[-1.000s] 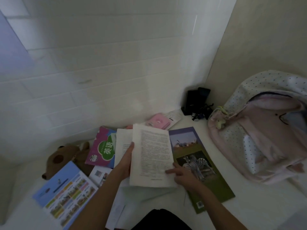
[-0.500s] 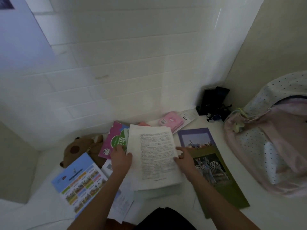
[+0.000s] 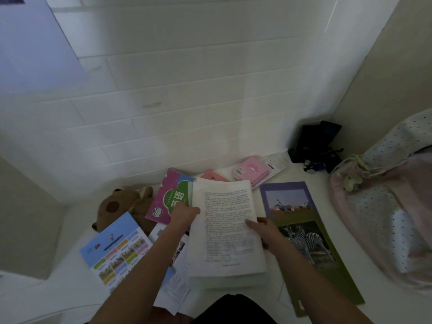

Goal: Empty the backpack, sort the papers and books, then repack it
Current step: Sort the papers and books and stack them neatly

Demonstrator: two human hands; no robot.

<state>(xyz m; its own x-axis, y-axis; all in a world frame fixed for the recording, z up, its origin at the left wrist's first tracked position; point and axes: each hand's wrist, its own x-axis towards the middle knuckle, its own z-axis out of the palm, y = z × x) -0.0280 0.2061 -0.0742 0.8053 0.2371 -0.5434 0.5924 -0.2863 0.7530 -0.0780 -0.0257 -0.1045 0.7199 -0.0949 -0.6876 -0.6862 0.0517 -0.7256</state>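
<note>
A stack of white printed papers point(image 3: 225, 228) lies on the white surface in front of me. My left hand point(image 3: 184, 212) grips its left edge, and my right hand point(image 3: 264, 230) holds its right edge with fingers on the top sheet. The pink dotted backpack point(image 3: 385, 206) lies at the right, open. A large zebra book point(image 3: 301, 228) lies between the papers and the backpack. A pink and green book point(image 3: 170, 197) sits left of the papers, partly under them. A blue booklet point(image 3: 117, 249) lies at the lower left.
A brown plush bear point(image 3: 121, 204) lies against the tiled wall at the left. A pink spiral notebook point(image 3: 251, 170) and a salmon item point(image 3: 212, 176) rest near the wall. Black items point(image 3: 315, 143) stand in the corner. More loose sheets point(image 3: 175, 288) lie under my left forearm.
The paper stack went from tilted up in my left hand to lying flat on the pile. My right hand moved from its lower edge to its right edge. The camera view shifted left.
</note>
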